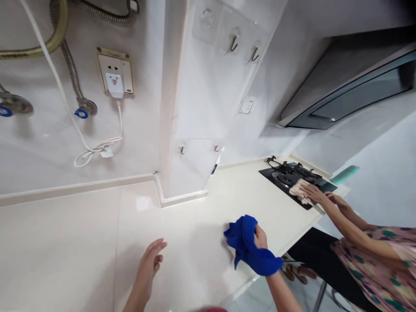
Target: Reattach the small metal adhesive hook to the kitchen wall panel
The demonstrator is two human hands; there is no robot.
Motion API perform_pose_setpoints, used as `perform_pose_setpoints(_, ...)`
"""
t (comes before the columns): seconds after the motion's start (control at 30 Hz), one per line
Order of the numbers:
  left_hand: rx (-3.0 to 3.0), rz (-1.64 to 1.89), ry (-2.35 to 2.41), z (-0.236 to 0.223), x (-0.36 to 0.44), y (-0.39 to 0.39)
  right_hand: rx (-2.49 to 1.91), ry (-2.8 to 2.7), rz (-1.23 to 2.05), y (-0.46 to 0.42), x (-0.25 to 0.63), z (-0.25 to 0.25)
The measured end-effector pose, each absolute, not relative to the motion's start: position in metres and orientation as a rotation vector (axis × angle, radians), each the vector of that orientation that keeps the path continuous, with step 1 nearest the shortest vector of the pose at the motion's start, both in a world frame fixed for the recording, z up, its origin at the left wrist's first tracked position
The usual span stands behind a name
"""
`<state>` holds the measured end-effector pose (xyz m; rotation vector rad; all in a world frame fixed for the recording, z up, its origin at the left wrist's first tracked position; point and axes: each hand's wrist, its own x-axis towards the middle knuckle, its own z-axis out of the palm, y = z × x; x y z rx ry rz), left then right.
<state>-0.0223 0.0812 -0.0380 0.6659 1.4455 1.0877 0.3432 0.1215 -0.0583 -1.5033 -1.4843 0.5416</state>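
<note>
A crumpled blue cloth [245, 242] is bunched in my right hand [260, 238], just over the pale countertop [191, 234] near its front edge. The cloth hides most of the fingers, and one end of it drapes over the wrist. To the left, my left hand [152, 259] hovers above the same counter with nothing in it. Its fingers are stretched forward, slightly curled and apart from the thumb.
At the right a co-worker's hand [312, 193] presses a pale cloth [300, 190] on the black gas stove [286, 175]. A wall corner with hooks [182, 149] juts onto the counter. A plugged-in white cord [120, 121] and a valve [82, 113] sit on the left wall.
</note>
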Motion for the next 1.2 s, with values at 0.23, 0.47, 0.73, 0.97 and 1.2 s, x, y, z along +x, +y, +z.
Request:
perform_pose_setpoints(0.23, 0.96, 1.091, 1.728, -0.133, -0.064, 0.053, -1.548, -2.036, 0.375, 0.169, 0.346, -0.081)
perform_pose_setpoints(0.47, 1.337, 1.094, 1.916, -0.153, -0.058, 0.035, -1.844, -2.031, 0.269, 0.179, 0.328, -0.118)
perform_pose_setpoints(0.73, 1.532, 1.119, 2.003, -0.152, -0.049, 0.033, -2.01, -2.242, 0.022, 0.118, 0.239, -0.156)
perform_pose_setpoints(0.97, 1.547, 1.104, 2.003, -0.145, -0.048, 0.033, -1.166, -2.697, 0.473, 0.039, 0.165, -0.134)
perform_pose_setpoints(1.2, 1.51, 1.08, 1.939, -0.142, -0.049, 0.03, -1.472, -2.536, 0.19, 0.034, 0.255, -0.151)
